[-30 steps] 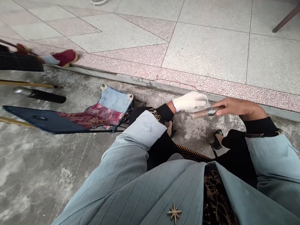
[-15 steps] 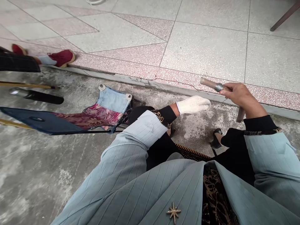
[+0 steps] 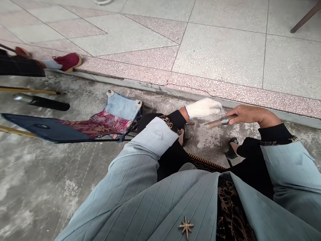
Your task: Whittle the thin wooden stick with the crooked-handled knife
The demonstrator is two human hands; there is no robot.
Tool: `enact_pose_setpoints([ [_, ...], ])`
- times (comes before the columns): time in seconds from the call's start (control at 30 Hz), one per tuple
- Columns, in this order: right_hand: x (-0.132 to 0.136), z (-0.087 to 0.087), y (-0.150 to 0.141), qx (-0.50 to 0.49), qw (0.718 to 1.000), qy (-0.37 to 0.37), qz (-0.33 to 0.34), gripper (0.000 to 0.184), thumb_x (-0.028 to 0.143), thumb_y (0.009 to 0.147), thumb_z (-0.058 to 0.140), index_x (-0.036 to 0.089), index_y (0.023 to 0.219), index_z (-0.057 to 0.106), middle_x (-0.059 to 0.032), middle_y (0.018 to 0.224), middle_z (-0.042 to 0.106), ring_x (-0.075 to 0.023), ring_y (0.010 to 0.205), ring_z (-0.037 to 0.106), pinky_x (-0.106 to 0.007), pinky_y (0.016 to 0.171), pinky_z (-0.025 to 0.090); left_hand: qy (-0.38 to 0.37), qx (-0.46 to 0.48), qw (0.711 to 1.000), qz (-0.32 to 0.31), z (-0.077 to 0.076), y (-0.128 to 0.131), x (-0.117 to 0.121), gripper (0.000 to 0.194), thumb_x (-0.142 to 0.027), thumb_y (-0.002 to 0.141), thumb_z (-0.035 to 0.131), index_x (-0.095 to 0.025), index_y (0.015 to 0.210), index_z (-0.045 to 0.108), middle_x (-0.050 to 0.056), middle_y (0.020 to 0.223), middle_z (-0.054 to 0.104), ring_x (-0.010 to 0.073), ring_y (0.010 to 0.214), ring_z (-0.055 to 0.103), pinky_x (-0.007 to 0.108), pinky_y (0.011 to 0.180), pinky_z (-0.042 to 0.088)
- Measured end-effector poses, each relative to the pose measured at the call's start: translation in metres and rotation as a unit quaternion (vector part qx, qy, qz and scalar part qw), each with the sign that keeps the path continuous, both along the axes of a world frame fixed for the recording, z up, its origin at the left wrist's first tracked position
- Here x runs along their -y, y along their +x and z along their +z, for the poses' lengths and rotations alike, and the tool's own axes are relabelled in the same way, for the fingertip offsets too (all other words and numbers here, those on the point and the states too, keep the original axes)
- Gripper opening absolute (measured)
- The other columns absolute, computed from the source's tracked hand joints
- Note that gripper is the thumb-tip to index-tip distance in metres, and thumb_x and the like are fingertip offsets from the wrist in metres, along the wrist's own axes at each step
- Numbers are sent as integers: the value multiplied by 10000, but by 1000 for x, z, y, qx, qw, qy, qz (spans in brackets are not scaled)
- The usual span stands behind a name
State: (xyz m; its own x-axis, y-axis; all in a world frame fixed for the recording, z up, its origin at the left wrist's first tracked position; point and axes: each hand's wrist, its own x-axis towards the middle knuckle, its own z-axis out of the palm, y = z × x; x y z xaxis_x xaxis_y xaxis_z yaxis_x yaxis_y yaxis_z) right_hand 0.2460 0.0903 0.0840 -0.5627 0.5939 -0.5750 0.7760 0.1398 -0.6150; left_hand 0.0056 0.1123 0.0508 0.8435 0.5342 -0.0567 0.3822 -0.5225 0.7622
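My left hand (image 3: 204,107) wears a white knitted glove. Its fingers are curled together, and whatever they may hold is hidden. To its right, my bare right hand (image 3: 247,114) is closed round a wooden stick with wire wound on it (image 3: 216,124). The silvery coil sits just ahead of my fingers, and the stick's pale free end points left, below the gloved hand. A short, thin reddish rod (image 3: 190,124) shows under my left wrist. Both hands are above the concrete, close to the step edge.
A low folding chair with floral fabric (image 3: 100,125) stands at left. Beyond it lie a black cylinder with a shiny end (image 3: 47,103) and a yellow pole (image 3: 30,89). Another person's red shoe (image 3: 68,62) rests by the raised tiled floor (image 3: 225,50). A furniture leg (image 3: 304,18) is upper right.
My right hand has come down and left with the wire-wound stick, which now tilts down toward its free end. My left hand has shifted slightly left and up.
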Motion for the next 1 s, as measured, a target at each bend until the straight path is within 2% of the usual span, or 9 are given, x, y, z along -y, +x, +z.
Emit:
enact_pose_setpoints([
  [0.1, 2, 13, 8, -107, 992, -37, -50, 422, 497, 741, 724, 259, 1088, 746, -16, 827, 694, -195, 752, 602, -332, 711, 472, -67, 46, 996, 27, -1, -1, -2, 294, -322, 916, 476, -127, 1016, 672, 46, 888, 681, 119, 735, 569, 253, 705, 412],
  [0.2, 4, 24, 16, -215, 949, 29, -228, 327, 466, 759, 729, 210, 962, 729, -47, 833, 671, -173, 716, 576, -327, 699, 481, -124, 81, 988, 46, -3, 1, 0, 298, -336, 931, 441, -138, 977, 658, 25, 812, 651, 89, 615, 507, 247, 646, 403],
  [0.3, 2, 23, 18, -223, 899, 100, -363, 254, 451, 767, 715, 203, 805, 675, -57, 787, 649, -155, 656, 536, -316, 658, 473, -123, 86, 988, 35, -3, 6, 4, 276, -322, 926, 435, -146, 927, 648, 9, 828, 639, 86, 625, 495, 242, 652, 395],
  [0.37, -1, 16, 15, -178, 902, 108, -378, 248, 434, 761, 703, 191, 780, 655, -51, 734, 628, -155, 633, 529, -314, 635, 459, -77, 57, 995, 7, -4, 9, 6, 257, -304, 917, 446, -147, 910, 649, 8, 831, 635, 100, 668, 505, 247, 676, 382],
  [0.47, -6, 2, 10, -49, 927, 151, -340, 244, 414, 759, 685, 175, 811, 675, -35, 678, 609, -174, 634, 545, -316, 626, 419, 6, -3, 999, -40, -4, 13, 9, 268, -302, 923, 437, -144, 890, 651, 17, 782, 617, 123, 674, 496, 260, 658, 340],
  [0.6, -10, -9, 5, 118, 946, 214, -211, 271, 429, 812, 623, 191, 894, 724, -62, 775, 667, -224, 730, 584, -319, 633, 373, 52, -48, 996, -62, -5, 14, 11, 318, -336, 959, 399, -154, 939, 659, 30, 780, 633, 137, 652, 498, 269, 627, 306],
  [0.7, -9, -13, 1, 184, 952, 210, -129, 287, 426, 828, 600, 213, 965, 738, -82, 856, 697, -237, 779, 596, -315, 639, 369, 78, -65, 993, -63, -10, 13, 10, 307, -329, 960, 409, -167, 930, 668, 31, 781, 648, 141, 645, 504, 274, 619, 290],
  [0.83, -7, -19, -2, 197, 969, 145, -39, 245, 404, 817, 610, 224, 911, 747, -74, 840, 700, -230, 761, 600, -313, 628, 366, 93, -80, 991, -55, -13, 13, 8, 295, -332, 956, 419, -183, 928, 672, 28, 779, 654, 148, 650, 513, 279, 604, 271],
  [1.0, -4, -19, -3, 102, 994, 37, 35, 248, 440, 791, 649, 245, 889, 766, -41, 819, 702, -209, 739, 597, -310, 641, 395, 85, -61, 993, -61, -4, 8, 5, 297, -309, 946, 419, -169, 931, 681, 33, 801, 660, 141, 672, 528, 275, 613, 294],
])
